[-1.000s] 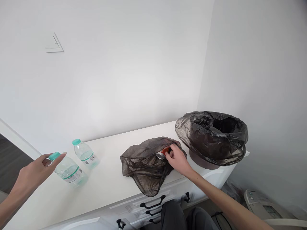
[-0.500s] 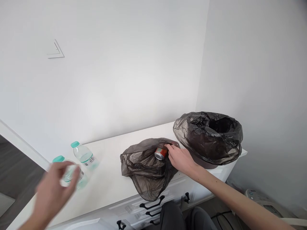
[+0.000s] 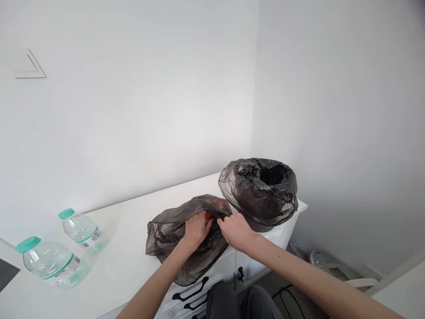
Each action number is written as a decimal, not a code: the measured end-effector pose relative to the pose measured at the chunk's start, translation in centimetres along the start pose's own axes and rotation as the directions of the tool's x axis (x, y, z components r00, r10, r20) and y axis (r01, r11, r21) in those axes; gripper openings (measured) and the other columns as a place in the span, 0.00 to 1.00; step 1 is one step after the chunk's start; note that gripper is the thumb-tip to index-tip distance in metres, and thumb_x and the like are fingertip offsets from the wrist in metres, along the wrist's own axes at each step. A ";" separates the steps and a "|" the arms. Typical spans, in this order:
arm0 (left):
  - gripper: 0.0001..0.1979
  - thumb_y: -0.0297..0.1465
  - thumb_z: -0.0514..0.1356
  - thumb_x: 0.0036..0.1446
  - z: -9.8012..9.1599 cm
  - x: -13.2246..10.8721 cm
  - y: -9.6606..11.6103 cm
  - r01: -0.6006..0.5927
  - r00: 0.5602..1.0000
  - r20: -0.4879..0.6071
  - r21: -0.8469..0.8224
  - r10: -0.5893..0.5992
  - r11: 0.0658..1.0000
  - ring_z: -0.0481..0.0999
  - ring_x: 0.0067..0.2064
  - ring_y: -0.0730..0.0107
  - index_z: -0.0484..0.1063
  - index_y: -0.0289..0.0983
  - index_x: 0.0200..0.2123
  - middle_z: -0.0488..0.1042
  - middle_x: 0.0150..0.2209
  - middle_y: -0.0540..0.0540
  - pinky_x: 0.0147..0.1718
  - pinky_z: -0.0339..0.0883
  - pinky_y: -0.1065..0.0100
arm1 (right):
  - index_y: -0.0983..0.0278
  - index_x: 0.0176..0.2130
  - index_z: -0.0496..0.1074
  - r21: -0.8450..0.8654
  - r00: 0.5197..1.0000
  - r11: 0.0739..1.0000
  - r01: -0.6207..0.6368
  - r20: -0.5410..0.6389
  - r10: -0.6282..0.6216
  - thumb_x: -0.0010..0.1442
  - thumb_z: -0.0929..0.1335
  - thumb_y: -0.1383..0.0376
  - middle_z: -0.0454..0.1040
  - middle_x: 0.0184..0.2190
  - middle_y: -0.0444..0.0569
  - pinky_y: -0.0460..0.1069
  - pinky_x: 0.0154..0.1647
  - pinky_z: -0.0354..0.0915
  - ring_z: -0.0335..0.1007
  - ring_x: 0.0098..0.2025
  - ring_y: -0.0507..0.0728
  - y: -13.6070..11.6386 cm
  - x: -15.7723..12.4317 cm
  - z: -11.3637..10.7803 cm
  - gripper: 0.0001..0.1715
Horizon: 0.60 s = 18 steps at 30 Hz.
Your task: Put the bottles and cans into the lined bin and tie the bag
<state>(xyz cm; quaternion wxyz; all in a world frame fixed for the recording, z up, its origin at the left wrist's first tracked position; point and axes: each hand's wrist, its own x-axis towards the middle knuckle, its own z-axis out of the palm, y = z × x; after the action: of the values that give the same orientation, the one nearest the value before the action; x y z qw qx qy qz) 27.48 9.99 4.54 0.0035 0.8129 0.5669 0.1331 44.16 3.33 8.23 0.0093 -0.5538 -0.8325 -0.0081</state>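
A dark see-through plastic bag (image 3: 166,230) lies crumpled on the white cabinet top, its mouth toward me. My left hand (image 3: 195,230) reaches into the mouth with fingers curled round a red can (image 3: 207,217), most of which the hand hides. Something reddish shows dimly through the plastic just beyond. At the bag's right side, my right hand (image 3: 236,230) is closed on the edge of the plastic.
Two clear bottles with green caps stand at the left, a nearer bottle (image 3: 55,263) and a farther bottle (image 3: 83,230). Behind my right hand is a bin (image 3: 262,226) lined with a black bag (image 3: 229,177). Drawer handles (image 3: 191,290) project from the cabinet's front.
My left hand has moved from beside the bottles into the bag and onto the can. My right hand keeps hold of the bag's edge. The view has turned left.
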 end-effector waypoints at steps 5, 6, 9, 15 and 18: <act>0.16 0.38 0.51 0.68 -3.3 -2.4 -0.4 -0.022 0.999 0.045 -0.011 0.023 1.000 0.79 0.53 0.47 0.74 0.39 0.50 0.79 0.50 0.35 0.50 0.69 0.53 | 0.69 0.53 0.73 0.004 0.995 0.995 -0.103 0.008 0.103 0.62 0.67 0.75 0.82 0.42 0.64 0.50 0.41 0.65 0.81 0.46 0.64 0.3 0.4 0.4 0.19; 0.17 0.41 0.50 0.69 -4.5 -3.6 -0.9 -0.024 0.998 0.056 -0.013 0.025 1.000 0.80 0.50 0.48 0.74 0.39 0.49 0.80 0.48 0.36 0.48 0.70 0.55 | 0.70 0.53 0.73 0.004 0.993 0.993 -0.121 0.006 0.121 0.62 0.67 0.76 0.82 0.42 0.64 0.50 0.40 0.66 0.81 0.46 0.65 0.3 0.5 0.5 0.20; 0.26 0.51 0.49 0.67 -8.8 -8.3 -3.2 0.034 0.988 0.152 -0.105 -0.018 0.994 0.83 0.40 0.53 0.74 0.39 0.52 0.82 0.40 0.39 0.37 0.74 0.59 | 0.69 0.48 0.78 0.004 0.986 0.986 -0.165 0.016 0.165 0.62 0.68 0.76 0.82 0.41 0.66 0.51 0.40 0.66 0.81 0.45 0.65 0.3 1.1 0.8 0.15; 0.32 0.52 0.52 0.65 -13.2 -19.1 -9.7 0.346 0.936 0.264 -0.560 -0.234 0.752 0.72 0.64 0.50 0.54 0.56 0.70 0.70 0.66 0.46 0.60 0.69 0.50 | 0.69 0.39 0.83 0.002 0.973 0.974 -0.225 0.043 0.225 0.66 0.69 0.67 0.82 0.38 0.69 0.54 0.41 0.68 0.81 0.44 0.66 0.2 3.3 0.9 0.11; 0.37 0.56 0.56 0.60 -12.5 -22.4 -11.4 0.485 0.838 0.191 -0.692 -0.512 0.536 0.67 0.68 0.45 0.58 0.51 0.69 0.72 0.64 0.44 0.65 0.63 0.46 | 0.70 0.39 0.83 -0.012 0.967 0.969 -0.248 0.065 0.248 0.67 0.68 0.64 0.82 0.37 0.69 0.55 0.41 0.70 0.82 0.44 0.67 -0.1 4.6 0.6 0.14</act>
<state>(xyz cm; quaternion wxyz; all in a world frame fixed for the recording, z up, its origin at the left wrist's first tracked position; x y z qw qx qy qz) 7.02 -8.39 10.08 0.3473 0.5473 0.6761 0.3504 42.25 7.53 7.79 -0.0182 -0.6536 -0.7565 0.0097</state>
